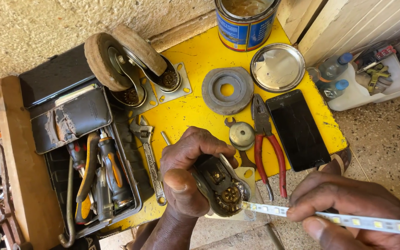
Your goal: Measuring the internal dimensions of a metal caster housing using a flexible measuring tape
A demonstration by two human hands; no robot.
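Fingers [302, 214] of right hand [348, 203] pinched on thin, likely floppy LED strip [366, 222], tip at greasy caster bracket [221, 185], probably heavy and rigid, clamped in left hand [186, 171] above yellow worktop [190, 111].

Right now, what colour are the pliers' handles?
Red; the pliers show best in the head view.

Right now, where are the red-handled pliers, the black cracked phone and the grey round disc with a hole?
Red-handled pliers [268, 147]: head view, on the upper part of one red handle.
Black cracked phone [298, 129]: head view, middle of its dark screen.
Grey round disc [228, 103]: head view, on its flat ring below the hole.
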